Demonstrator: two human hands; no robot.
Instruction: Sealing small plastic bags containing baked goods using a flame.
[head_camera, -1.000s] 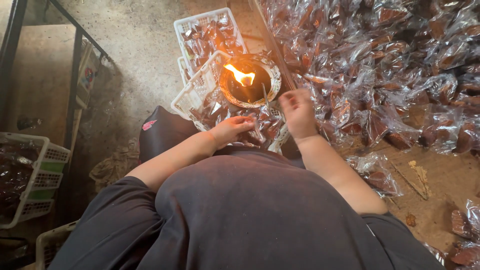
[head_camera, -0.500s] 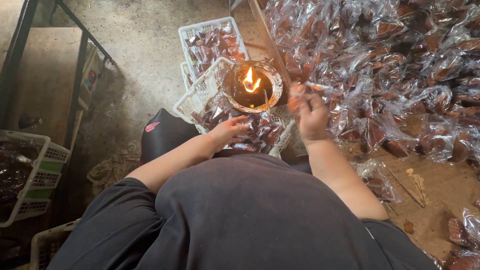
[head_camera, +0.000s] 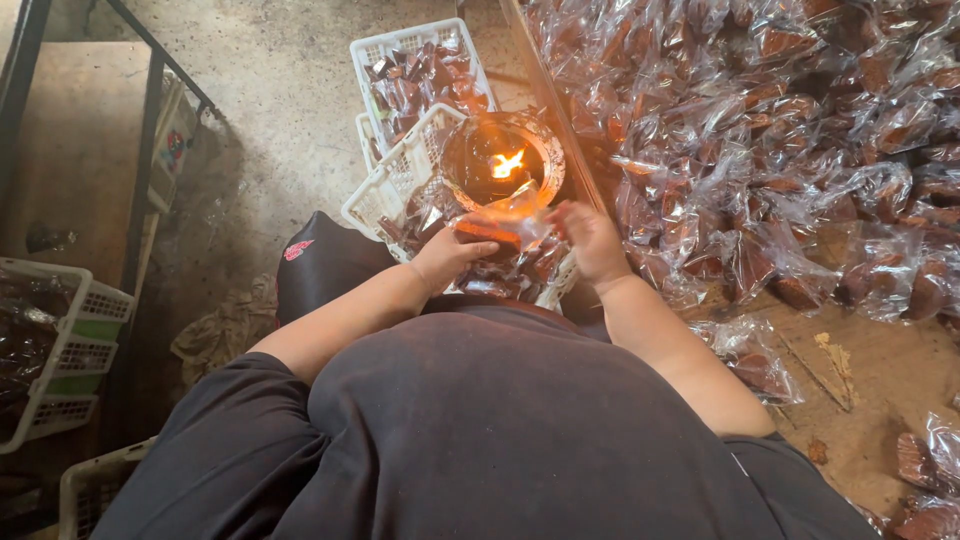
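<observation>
You hold a clear plastic packet (head_camera: 500, 222) with a brown sweet inside between both hands, just below the flame (head_camera: 508, 163). The packet sits just in front of a round bowl (head_camera: 455, 160) in which the small orange flame burns, and the packet's upper edge glows in its light. Your left hand (head_camera: 450, 258) is closed on the packet's left end, fingers curled over it and thumb on top. Your right hand (head_camera: 590, 240) pinches the right end with the fingers drawn narrow together. Both forearms reach out over your dark shirt (head_camera: 500, 440).

The bowl rests above a white plastic basket (head_camera: 385, 185) holding more wrapped brown pieces, and a second white basket (head_camera: 372, 48) of the same lies just behind it on the concrete floor (head_camera: 270, 110). To your right a wooden bench (head_camera: 870, 390) carries a big heap of wrapped sweets (head_camera: 780, 130), reaching from its far edge down near your right wrist. A few loose packets lie by your right elbow. On your left, well apart, stand other white baskets (head_camera: 70, 350) beside a black metal frame (head_camera: 150, 130).
</observation>
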